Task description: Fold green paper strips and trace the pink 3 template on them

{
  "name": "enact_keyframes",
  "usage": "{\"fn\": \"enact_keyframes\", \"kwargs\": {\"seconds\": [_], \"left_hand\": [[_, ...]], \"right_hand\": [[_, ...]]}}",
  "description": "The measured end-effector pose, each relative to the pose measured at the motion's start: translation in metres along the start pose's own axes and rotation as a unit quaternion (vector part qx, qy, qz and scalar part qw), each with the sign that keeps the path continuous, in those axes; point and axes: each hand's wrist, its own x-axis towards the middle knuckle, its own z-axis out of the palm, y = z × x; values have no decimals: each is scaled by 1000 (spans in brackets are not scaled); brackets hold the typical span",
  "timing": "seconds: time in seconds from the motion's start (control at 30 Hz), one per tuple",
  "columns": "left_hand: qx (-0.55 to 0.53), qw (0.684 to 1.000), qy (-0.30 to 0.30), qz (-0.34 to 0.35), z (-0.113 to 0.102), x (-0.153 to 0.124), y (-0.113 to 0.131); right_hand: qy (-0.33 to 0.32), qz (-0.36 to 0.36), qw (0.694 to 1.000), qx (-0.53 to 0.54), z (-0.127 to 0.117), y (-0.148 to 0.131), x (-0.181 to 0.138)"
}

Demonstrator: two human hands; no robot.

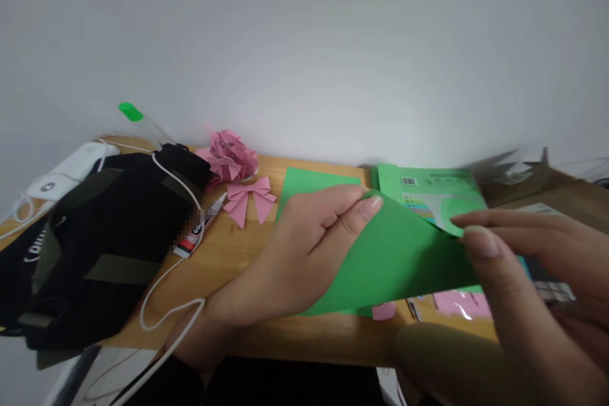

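A sheet of green paper [380, 260] is held up over the table, tilted, its top edge running between my two hands. My left hand [314, 241] pinches its upper left part, thumb on the near side. At the right end of that edge, my right hand [518, 266] has thumb and forefinger closed on the paper's corner. Another green sheet [295, 184] lies flat on the table behind my left hand, partly covered by it. Part of the held sheet is hidden behind my left hand.
Left of my hands are a pink paper bow [250, 196], a crumpled pink paper flower [231, 155], a glue tube [197, 228], a white cable [147, 304] and a black bag [118, 222]. A green paper pack [428, 176] and cardboard box [556, 187] stand at the right.
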Motion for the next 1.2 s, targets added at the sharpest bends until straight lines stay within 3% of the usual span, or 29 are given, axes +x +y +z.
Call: {"fn": "enact_keyframes", "kwargs": {"seconds": [0.1,0.23,0.37,0.47,0.67,0.83,1.03,1.2], "left_hand": [[-11,1000,-4,1,0,0,0],[-27,1000,-9,7,0,1,1],[-47,999,-21,5,-1,1,1],[-50,998,-23,2,-1,0,1],[-47,999,-25,-5,-1,0,2],[-36,999,-25,-11,-1,0,2],[-35,999,-31,-14,-2,0,2],[-27,999,-29,-18,-2,-1,2]], "right_hand": [[-35,7,999,24,2,-13,3],[-41,-87,995,20,6,-21,9],[-50,-73,996,25,9,-26,13],[-45,-75,996,28,8,-25,14],[-83,-153,985,12,0,-12,17],[-90,-154,984,18,0,-12,17],[-49,-68,996,27,6,-23,13],[-58,-100,993,20,4,-19,13]]}}
